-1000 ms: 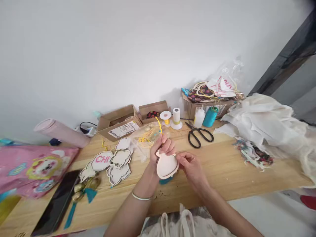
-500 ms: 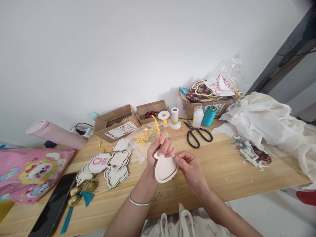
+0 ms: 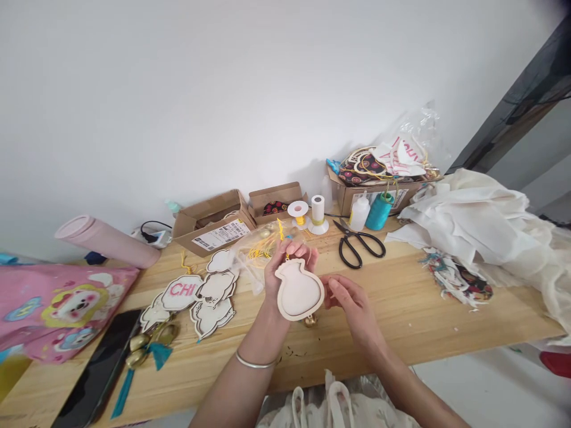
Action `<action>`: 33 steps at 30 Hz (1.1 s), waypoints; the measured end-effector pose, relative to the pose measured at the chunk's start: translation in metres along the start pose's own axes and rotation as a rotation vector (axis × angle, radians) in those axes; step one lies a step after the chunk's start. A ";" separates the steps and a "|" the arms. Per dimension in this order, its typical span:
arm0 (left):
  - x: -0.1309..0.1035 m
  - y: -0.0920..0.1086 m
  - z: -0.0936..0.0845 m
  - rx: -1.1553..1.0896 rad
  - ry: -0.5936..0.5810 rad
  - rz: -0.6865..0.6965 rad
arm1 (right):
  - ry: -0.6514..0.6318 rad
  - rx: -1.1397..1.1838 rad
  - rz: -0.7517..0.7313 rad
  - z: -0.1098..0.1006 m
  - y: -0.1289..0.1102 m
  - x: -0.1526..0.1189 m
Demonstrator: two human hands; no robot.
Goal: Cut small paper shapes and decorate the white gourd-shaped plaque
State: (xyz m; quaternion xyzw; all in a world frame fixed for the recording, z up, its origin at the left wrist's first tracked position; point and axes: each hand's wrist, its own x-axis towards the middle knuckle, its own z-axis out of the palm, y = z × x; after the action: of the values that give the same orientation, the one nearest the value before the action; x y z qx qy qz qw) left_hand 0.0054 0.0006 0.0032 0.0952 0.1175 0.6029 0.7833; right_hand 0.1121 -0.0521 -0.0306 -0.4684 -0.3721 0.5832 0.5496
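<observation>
A pale wooden pouch-shaped frame point(image 3: 300, 290) with a white inner panel faces me above the table. My left hand point(image 3: 282, 266) holds it from behind near its neck, fingers curled at the top. Yellow cord point(image 3: 281, 229) rises above those fingers. My right hand point(image 3: 347, 300) pinches the frame's right edge between thumb and fingers. A small gold bell point(image 3: 310, 321) hangs at the frame's lower edge.
Black scissors point(image 3: 358, 244) lie behind my right hand. Cloud-shaped wooden frames point(image 3: 216, 286), gold bells point(image 3: 137, 341) and a phone point(image 3: 100, 368) are on the left. Boxes point(image 3: 214, 223), spools point(image 3: 318, 214) and a glue bottle point(image 3: 359, 213) stand behind; white cloth point(image 3: 477, 208) lies right.
The wooden frame has turned to face me more squarely, its neck now uncovered. My left fingers have moved behind it, and the bell below shows more fully. Less yellow cord sticks up.
</observation>
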 end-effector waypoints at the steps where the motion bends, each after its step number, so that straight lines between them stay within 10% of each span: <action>1: -0.001 -0.002 0.001 0.008 -0.004 -0.011 | -0.022 -0.047 -0.033 0.003 -0.003 0.000; 10: -0.008 -0.004 0.007 0.028 -0.005 -0.118 | -0.017 0.010 0.026 -0.002 0.018 0.005; 16: -0.008 -0.005 0.005 0.005 -0.063 -0.078 | 0.243 -0.265 -0.401 -0.002 -0.001 -0.008; 26: -0.012 -0.009 0.013 0.541 -0.106 0.163 | -0.185 -0.911 -0.476 0.019 -0.038 -0.014; 33: -0.017 -0.010 0.012 0.780 -0.106 0.327 | -0.291 -0.713 -0.367 0.024 -0.041 -0.015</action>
State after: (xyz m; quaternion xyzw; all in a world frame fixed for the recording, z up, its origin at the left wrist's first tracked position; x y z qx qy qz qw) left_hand 0.0136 -0.0182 0.0129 0.4324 0.2798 0.6239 0.5877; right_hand 0.1009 -0.0604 0.0174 -0.4678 -0.7013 0.3706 0.3899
